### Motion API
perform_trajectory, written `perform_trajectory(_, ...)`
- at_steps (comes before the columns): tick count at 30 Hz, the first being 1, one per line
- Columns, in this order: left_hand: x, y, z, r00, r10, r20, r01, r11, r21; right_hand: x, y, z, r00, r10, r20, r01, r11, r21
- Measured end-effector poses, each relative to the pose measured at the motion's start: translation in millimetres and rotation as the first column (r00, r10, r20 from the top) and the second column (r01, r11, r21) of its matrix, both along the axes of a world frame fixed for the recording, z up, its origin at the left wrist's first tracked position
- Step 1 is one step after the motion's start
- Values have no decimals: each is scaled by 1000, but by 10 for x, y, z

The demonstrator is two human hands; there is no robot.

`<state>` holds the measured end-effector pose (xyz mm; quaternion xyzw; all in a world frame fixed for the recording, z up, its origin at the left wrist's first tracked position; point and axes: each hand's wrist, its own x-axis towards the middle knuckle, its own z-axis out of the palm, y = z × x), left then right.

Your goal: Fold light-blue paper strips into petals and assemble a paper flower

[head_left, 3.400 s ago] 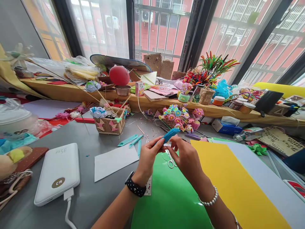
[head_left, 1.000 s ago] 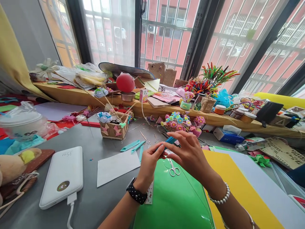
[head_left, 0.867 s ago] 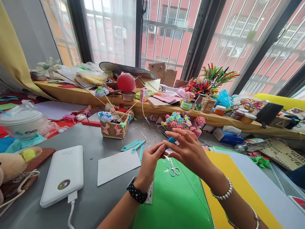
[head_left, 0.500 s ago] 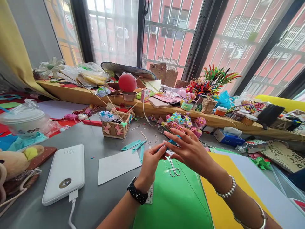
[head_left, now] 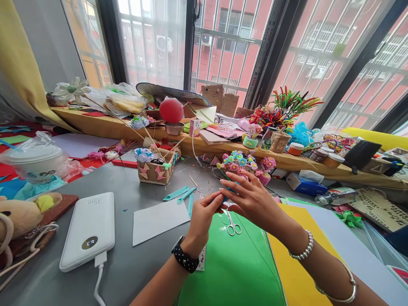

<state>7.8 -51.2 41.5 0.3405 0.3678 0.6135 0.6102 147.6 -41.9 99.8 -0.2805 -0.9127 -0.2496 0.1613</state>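
My left hand point(head_left: 204, 216) is closed in a pinch, thumb against fingers, on a small blue paper strip point(head_left: 225, 198). My right hand point(head_left: 251, 199) meets it from the other side, long fingers stretched over the strip and thumb below, touching it. Most of the strip is hidden behind the fingers. Just under the hands, small scissors point(head_left: 234, 228) with white handles lie on a shiny green sheet point(head_left: 236, 267). Left of my left hand, several light-blue folded paper strips point(head_left: 177, 194) rest beside a white paper piece point(head_left: 159, 226).
A cardboard box point(head_left: 155, 173) with paper decorations and crocheted flowers point(head_left: 239, 159) stand behind the hands. A white power bank point(head_left: 91, 229) with a cable lies at left. Yellow paper point(head_left: 293, 255) sits at right. A cluttered ledge point(head_left: 204, 146) runs below the window.
Both hands stay almost in place. The right fingers have shifted slightly over the blue strip, and less of it shows now. The whole view has moved a little.
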Motion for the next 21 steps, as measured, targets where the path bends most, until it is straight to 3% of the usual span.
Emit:
perform_trajectory(8, -14, -23, 53, 1000, 0, 4, -1, 1000, 13, -46, 30, -54, 998, 13, -65, -13, 1000, -6)
perform_trajectory(21, -31, -70, 176, 997, -57, 52, 56, 998, 9, -78, -62, 70, 996, -20, -87, 20, 1000, 2)
